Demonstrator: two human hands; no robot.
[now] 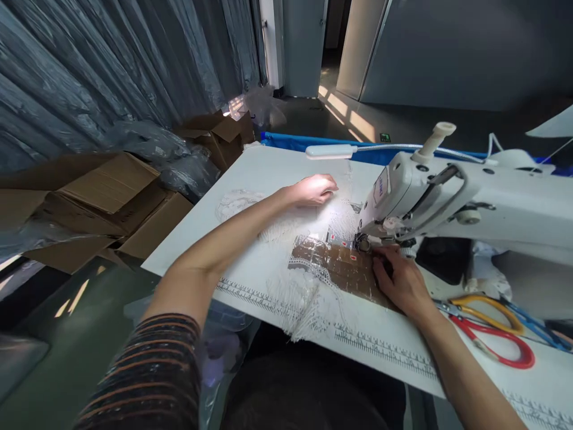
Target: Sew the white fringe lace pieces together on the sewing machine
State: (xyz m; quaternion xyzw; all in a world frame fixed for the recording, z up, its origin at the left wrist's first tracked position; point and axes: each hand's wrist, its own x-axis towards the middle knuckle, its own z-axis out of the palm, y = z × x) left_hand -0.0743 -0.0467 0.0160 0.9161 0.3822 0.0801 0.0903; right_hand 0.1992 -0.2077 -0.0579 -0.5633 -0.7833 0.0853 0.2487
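My left hand (316, 190) is over the far part of the white table, its fingers curled together above white lace fabric (286, 226); whatever they hold is hidden. Close beside the presser foot (362, 242) of a white sewing machine (389, 185) is my right hand (405, 285). Its thumb and forefinger curl towards each other, and the fingertips are partly hidden by the machine. A brown, shiny taped plate (344, 269) covers the bed below the needle. More white lace with fringe (308, 304) drapes across the table's front edge.
Scissors with red handles (501, 352) and yellow-handled scissors (490, 310) lie right of my right hand. A lamp on a flexible neck (331, 151) reaches over the back. Printed rulers (385, 346) run along the front edge. Cardboard boxes (107, 185) stand at left.
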